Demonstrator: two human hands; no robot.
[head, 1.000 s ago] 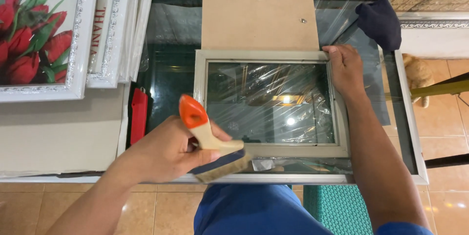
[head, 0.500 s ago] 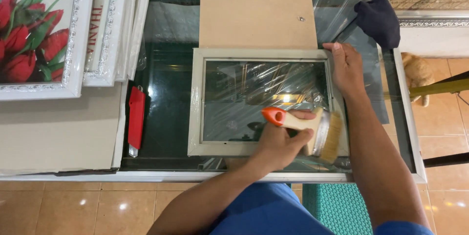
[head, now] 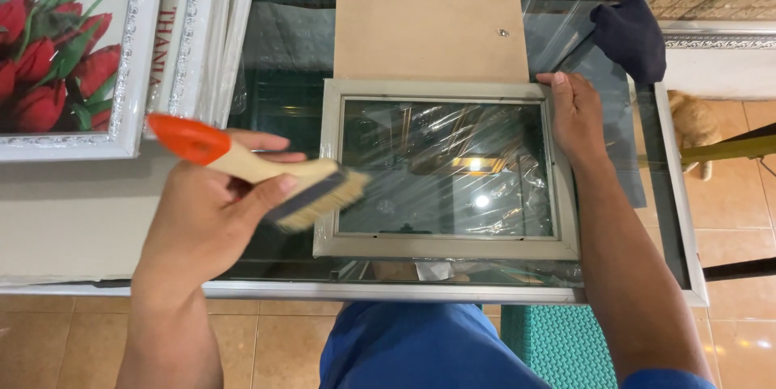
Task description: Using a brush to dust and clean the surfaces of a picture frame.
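On a glass table (head: 283, 42) above a tiled floor lies a grey picture frame (head: 446, 250) wrapped in clear film, with a brown board (head: 428, 29) touching its far edge. The left hand (head: 206, 219) is closed around a brush (head: 267, 175) with an orange handle, and its bristles are over the left side of the frame. The right hand (head: 575, 118) lies flat and open on the right edge of the frame, near a dark cloth (head: 632, 37).

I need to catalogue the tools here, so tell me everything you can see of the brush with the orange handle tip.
The paintbrush is flat and wide, with a pale wooden handle ending in an orange tip, a dark band, and light tan bristles. The left hand holds it by the handle, roughly level, tip pointing up-left. Its bristles lie over the left edge of the grey picture frame; actual contact cannot be told.
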